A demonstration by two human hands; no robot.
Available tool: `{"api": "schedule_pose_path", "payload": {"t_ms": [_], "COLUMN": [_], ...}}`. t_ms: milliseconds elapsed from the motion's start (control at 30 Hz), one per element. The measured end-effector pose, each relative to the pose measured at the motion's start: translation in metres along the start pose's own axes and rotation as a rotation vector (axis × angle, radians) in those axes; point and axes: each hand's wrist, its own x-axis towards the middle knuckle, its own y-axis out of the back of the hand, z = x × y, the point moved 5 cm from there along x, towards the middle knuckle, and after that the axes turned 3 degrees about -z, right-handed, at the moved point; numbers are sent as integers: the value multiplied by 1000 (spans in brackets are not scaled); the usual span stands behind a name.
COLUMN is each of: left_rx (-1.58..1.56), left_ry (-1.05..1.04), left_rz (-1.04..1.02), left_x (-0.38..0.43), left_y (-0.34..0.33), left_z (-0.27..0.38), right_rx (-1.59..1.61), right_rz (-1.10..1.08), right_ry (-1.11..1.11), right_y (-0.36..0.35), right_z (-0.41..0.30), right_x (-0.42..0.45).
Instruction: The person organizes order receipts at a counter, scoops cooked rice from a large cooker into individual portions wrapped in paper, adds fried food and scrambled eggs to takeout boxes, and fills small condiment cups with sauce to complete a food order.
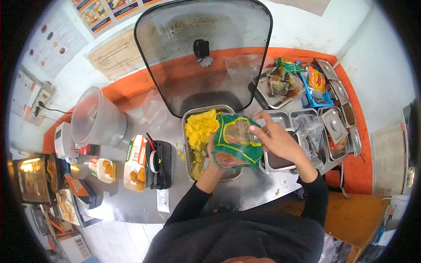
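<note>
My left hand grips a green plastic food packet with yellow edging and a clear window. The packet is tilted over the right part of a metal tray. Inside that tray, a heap of crumpled yellow pieces lies at the upper left, with finer yellow bits below; what they are is unclear. My right hand is at the packet's right edge, its fingers apart and overlapping the front. Whether those fingertips press on the plastic cannot be seen. The packet hides much of the tray.
A dark-framed translucent screen stands behind the tray. Steel food pans and a blue basket sit to the right. Leftward are a black device, two cartons of fried pieces and a plastic tub.
</note>
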Motion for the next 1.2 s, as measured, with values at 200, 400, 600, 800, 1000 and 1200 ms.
{"api": "schedule_pose_path", "payload": {"t_ms": [200,400,600,800,1000,1200], "left_rx": [49,241,299,519,652,564], "left_ry": [-8,-32,-62,-93,-20,2], "left_rz": [103,493,632,564,622,361], "left_x": [-15,-20,-38,-43,-10,90], "left_y": [-2,-9,1,15,-12,-11], "left_z": [-2,-11,-17,-13,-15,-45], "right_rx": [-275,-557,-664,-711,-790,-577], "right_rz": [458,280,-113,-131,-58,675], "right_ry": [662,620,451,392,295,881], "right_y": [-6,-68,-107,-112,-94,-6], "right_z": [-41,-15,43,52,60,42], "right_x": [-49,-36,-19,-28,-37,-87]}}
